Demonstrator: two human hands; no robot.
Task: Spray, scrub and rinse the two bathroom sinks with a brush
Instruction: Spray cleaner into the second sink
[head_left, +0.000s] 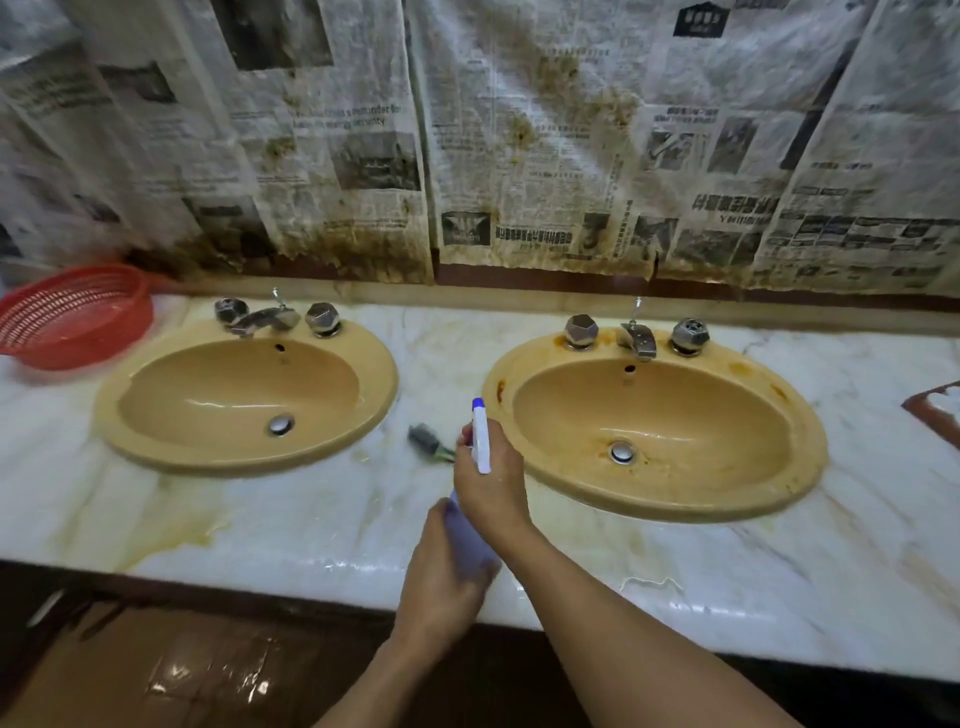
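Note:
Two tan oval sinks are set in a white marble counter (322, 525). The left sink (244, 395) looks fairly clean; the right sink (654, 426) has orange-brown stains on its rim and around the drain. Between them I hold a pale blue spray bottle (470, 540) with a white and blue spray head (480, 436). My left hand (441, 582) is wrapped around the bottle's body. My right hand (491, 483) grips the neck and spray head. A small grey brush (428, 439) lies on the counter just beyond my right hand, partly hidden by it.
A red plastic basket (72, 317) stands at the counter's far left. Each sink has a chrome tap with two knobs, the left tap (265, 318) and the right tap (638, 338). Stained newspaper (467, 145) covers the wall. A brown-edged object (935, 410) sits at the right edge. Yellowish stains mark the counter front left.

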